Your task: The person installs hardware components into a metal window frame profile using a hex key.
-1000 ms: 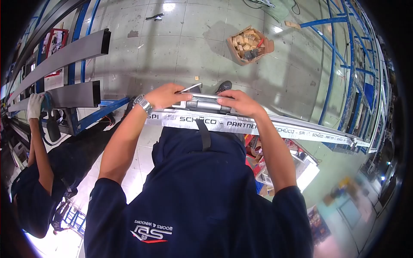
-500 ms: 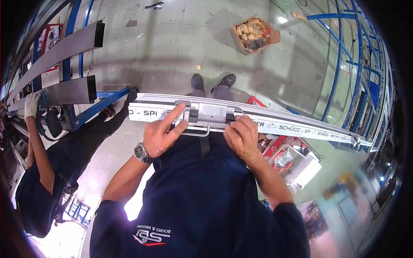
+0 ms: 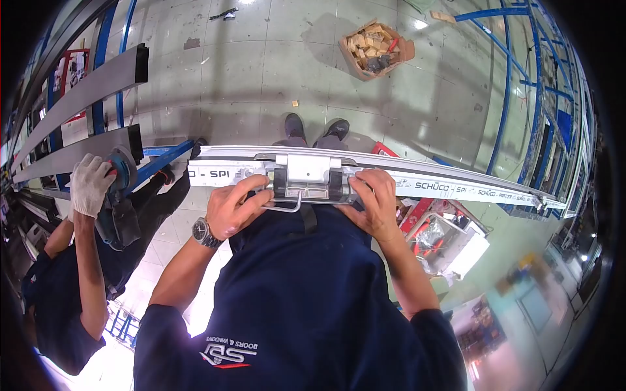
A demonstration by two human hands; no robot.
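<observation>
A long aluminium profile (image 3: 450,189), wrapped in film printed SCHÜCO - SPI, lies across in front of my waist. A silver hinge-like fitting (image 3: 305,171) is clamped on its middle. My left hand (image 3: 229,210), with a watch on the wrist, curls against the fitting's left end and grips a bent hex key (image 3: 290,207) that runs under the fitting. My right hand (image 3: 373,201) clasps the profile at the fitting's right end. My shoes show on the floor beyond the profile.
At the left a co-worker's gloved hand (image 3: 88,182) rests on an angle grinder (image 3: 120,171) beside grey profiles (image 3: 85,81) on a blue rack. A cardboard box of wood blocks (image 3: 373,47) sits on the floor ahead. Blue frames (image 3: 531,98) stand to the right.
My left hand has closed from a pointing finger into a grip at the fitting's left end. The profile shifted slightly left. The co-worker's gloved hand and grinder moved right, closer to me.
</observation>
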